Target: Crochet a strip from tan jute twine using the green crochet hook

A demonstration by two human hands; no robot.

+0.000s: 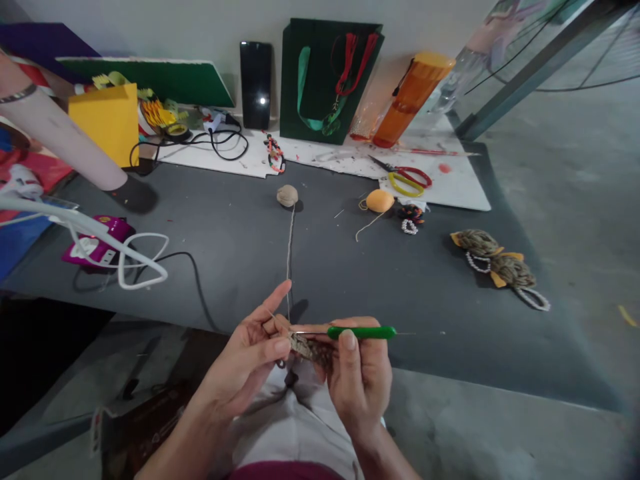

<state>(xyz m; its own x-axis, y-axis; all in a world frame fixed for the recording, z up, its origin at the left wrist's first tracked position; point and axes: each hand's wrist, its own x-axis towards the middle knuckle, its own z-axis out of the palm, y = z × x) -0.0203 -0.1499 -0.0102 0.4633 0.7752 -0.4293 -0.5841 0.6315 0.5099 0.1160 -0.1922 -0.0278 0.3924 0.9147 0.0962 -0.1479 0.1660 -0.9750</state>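
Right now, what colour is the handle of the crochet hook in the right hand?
The crochet hook handle is bright green, seen best in the head view.

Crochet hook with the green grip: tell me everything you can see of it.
The crochet hook lies roughly level, with a glossy green, plastic-looking grip and a slim metal shaft. The right hand pinches the grip, thumb on top. The shaft reaches left into the tan crocheted piece held in the left hand; its tip is hidden.
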